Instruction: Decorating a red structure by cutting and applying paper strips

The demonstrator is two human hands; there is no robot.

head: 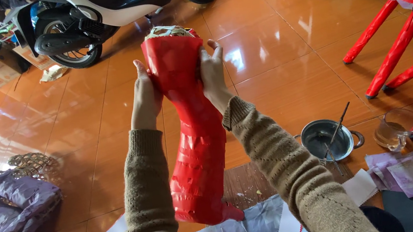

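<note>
I hold a tall red paper-covered woven form (190,128) at frame centre, my left hand (144,98) and right hand (212,75) clasped around its upper sides. At lower right, a round metal pot (326,140) holds a thin brush (337,130).

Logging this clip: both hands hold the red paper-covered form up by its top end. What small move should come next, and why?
Probably tilt the red form so its open top faces the person: woven frame still shows bare there, while the left hand and right hand clasp just below it.
</note>
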